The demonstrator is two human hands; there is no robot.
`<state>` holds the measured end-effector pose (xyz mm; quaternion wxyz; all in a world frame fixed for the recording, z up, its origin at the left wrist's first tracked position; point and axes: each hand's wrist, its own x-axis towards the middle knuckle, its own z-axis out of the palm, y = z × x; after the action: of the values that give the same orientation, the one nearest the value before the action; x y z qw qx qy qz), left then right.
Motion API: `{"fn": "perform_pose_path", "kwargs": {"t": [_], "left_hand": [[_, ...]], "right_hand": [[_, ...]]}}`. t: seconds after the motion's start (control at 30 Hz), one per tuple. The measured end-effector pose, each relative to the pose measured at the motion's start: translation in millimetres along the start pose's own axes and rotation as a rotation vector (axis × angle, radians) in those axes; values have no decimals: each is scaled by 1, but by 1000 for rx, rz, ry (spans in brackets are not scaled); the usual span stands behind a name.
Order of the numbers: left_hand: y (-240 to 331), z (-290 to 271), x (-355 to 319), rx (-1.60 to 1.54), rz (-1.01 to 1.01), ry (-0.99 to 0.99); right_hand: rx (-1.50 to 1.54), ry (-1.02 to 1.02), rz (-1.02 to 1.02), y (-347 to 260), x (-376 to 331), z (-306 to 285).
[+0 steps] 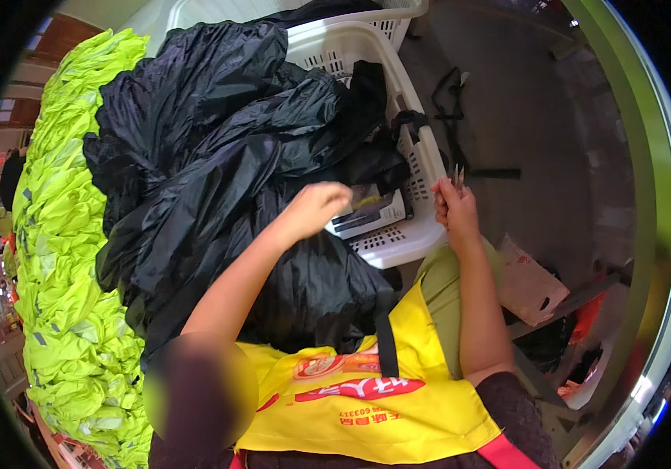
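My left hand (pixel 316 207) is curled above the heap of black shiny garments (pixel 218 148), its fingers turned away from me at the edge of a flat grey and white packet (pixel 370 213) lying in a white plastic basket (pixel 417 168). Whether those fingers grip anything is hidden. My right hand (pixel 454 209) is raised beside the basket's right rim, closed around small metal snips (pixel 457 175) whose tips point upward. The black garments spill from the basket over my lap onto a yellow apron (pixel 366 399).
A tall pile of neon yellow vests (pixel 69 234) runs along the left. A second white basket (pixel 218 12) stands behind the first. A black strap (pixel 454 109) lies on the grey floor at the right, and a pinkish cardboard box (pixel 529 288) sits by my right elbow.
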<state>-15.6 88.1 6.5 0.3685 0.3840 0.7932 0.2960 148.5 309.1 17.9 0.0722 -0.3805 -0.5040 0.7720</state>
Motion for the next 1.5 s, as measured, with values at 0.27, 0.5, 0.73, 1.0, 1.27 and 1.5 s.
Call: {"fn": "perform_pose_path", "kwargs": {"t": [0.27,0.5,0.73,1.0,1.27,1.5], "left_hand": [[-110,69,146,778,-286,287],[-83,0,92,-783,-208,452],[-7,-31,-145,-432,-110,-51],[65,65,-234,-59,-5,156],[153,96,-250,-82,8,31],[137,111,-252,-619,-28,390]], "right_hand": [[-248,-88,-21,12,9,4],[-54,50,49,14,18,2],[644,-133,409,27,10,0],[451,-379,497,92,-115,82],[815,-158,395,102,-139,59],[474,-108,227,54,-176,67]]}}
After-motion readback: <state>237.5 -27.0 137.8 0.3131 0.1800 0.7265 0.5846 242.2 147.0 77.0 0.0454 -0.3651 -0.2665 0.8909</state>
